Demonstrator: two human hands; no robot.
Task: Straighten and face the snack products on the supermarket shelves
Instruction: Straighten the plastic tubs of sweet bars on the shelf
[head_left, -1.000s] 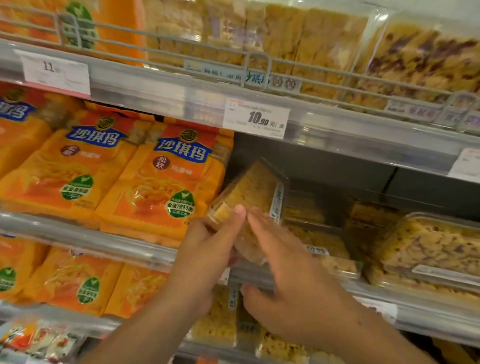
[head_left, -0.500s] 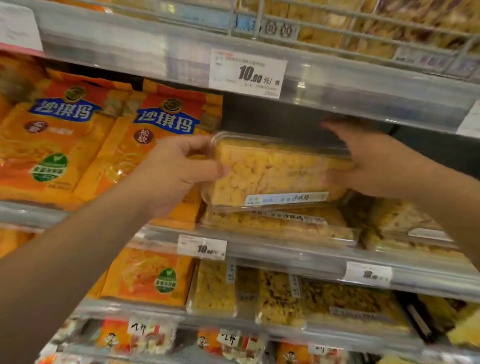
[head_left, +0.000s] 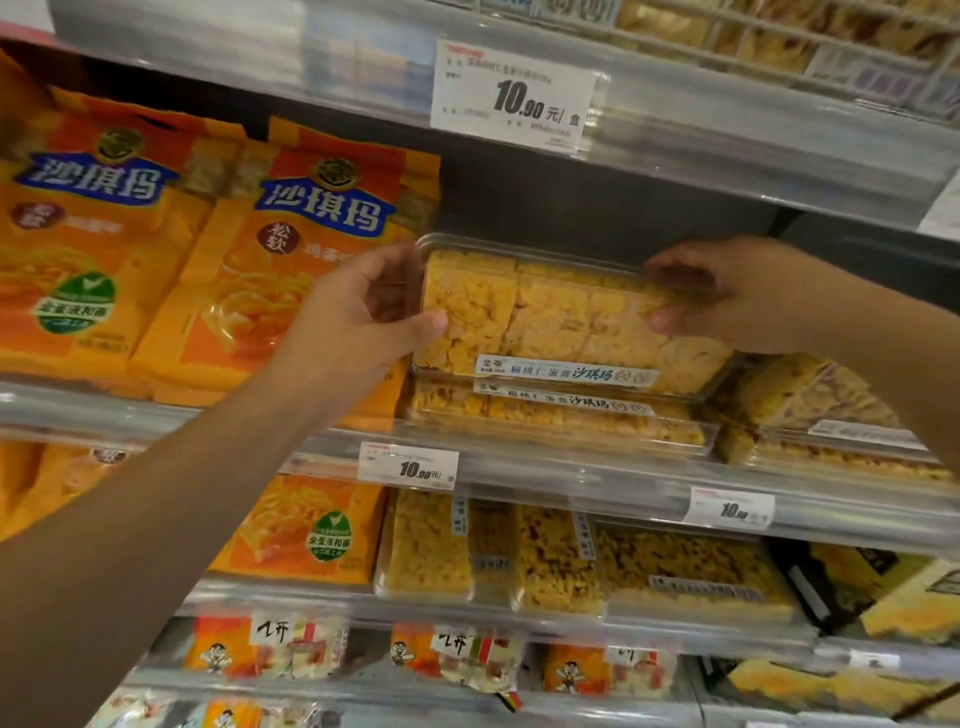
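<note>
Head view, the only one I have.

Item 1: clear snack box (head_left: 566, 322), yellow cake pieces inside, white label strip along its lower front edge. It sits just right of centre, tilted face-out, resting on top of a second box (head_left: 556, 415) of the same kind that lies flat on the middle shelf (head_left: 597, 470).

Item 2: left hand (head_left: 358, 322), at 9 o'clock of the box. Thumb pressed on the front face, fingers curled behind the left end; it grips the box.

Item 3: right hand (head_left: 737, 296), at 3 o'clock of the box. Fingers bent over the top right corner, thumb on the front; it pinches the box there.

Item 4: orange snack bags (head_left: 291, 260), two fronts showing, standing at 9 o'clock on the same shelf, blue lettering and a green badge on each. The nearer bag is just behind my left hand.

Item 5: price tag (head_left: 511, 96) reading 10.90, at 12 o'clock on the rail of the shelf above.

Item 6: further clear boxes (head_left: 810, 400) with darker flecks, stacked at 3 o'clock beside the lower box.

Item 7: lower shelf, 6 o'clock: one orange bag (head_left: 306, 530) and a row of clear boxes (head_left: 571, 561), some standing on end.

Item 8: small red-and-white packets (head_left: 457, 657) at the bottom, blurred.
</note>
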